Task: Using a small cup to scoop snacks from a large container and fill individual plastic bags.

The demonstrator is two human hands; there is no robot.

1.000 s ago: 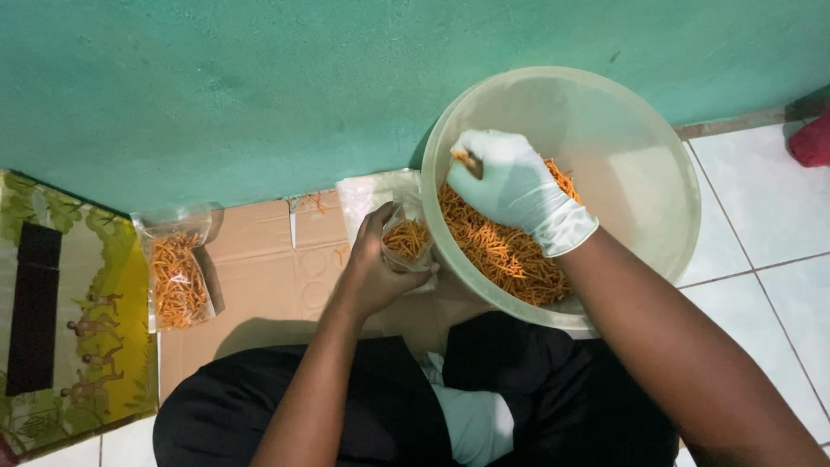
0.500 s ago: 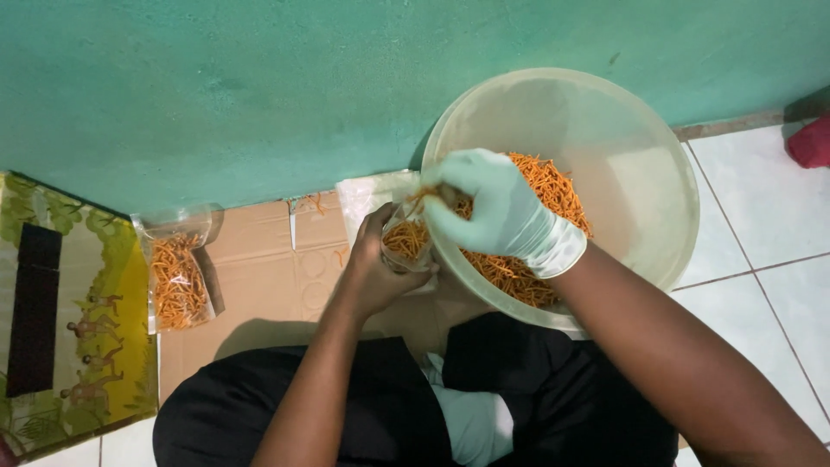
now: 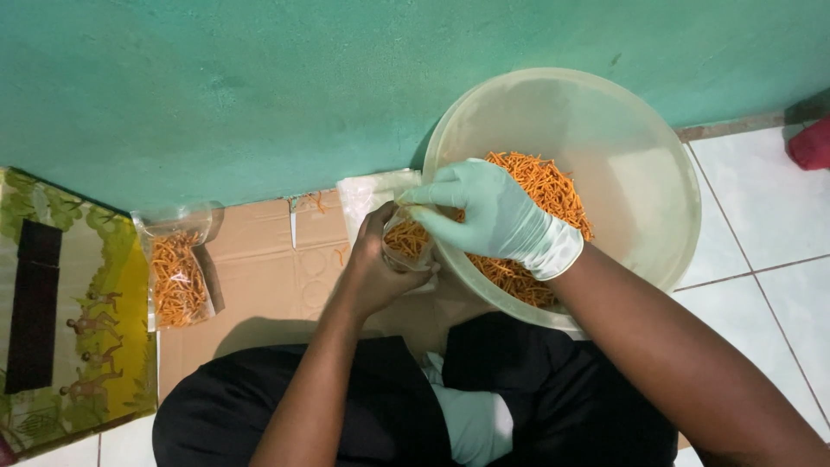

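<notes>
A teal wall is filling the upper part of the view, and white floor tiles are showing at three o'clock. A flattened brown cardboard sheet is lying on the floor at the centre, with a patterned yellow-green mat touching it at nine o'clock. A large translucent plastic bowl is tilting against the wall at two o'clock, holding a heap of thin orange fried sticks. The right hand, wearing a pale green glove, is reaching over the bowl's rim with its fingers pinched together over the mouth of a small clear bag, pressing sticks into it. The bare left hand is closing around that bag and gripping it just beside the bowl's rim at the centre of the view. A second clear bag, already holding orange sticks, is lying on the cardboard at nine o'clock, well apart from both hands. A red object is sitting at the three o'clock edge.
</notes>
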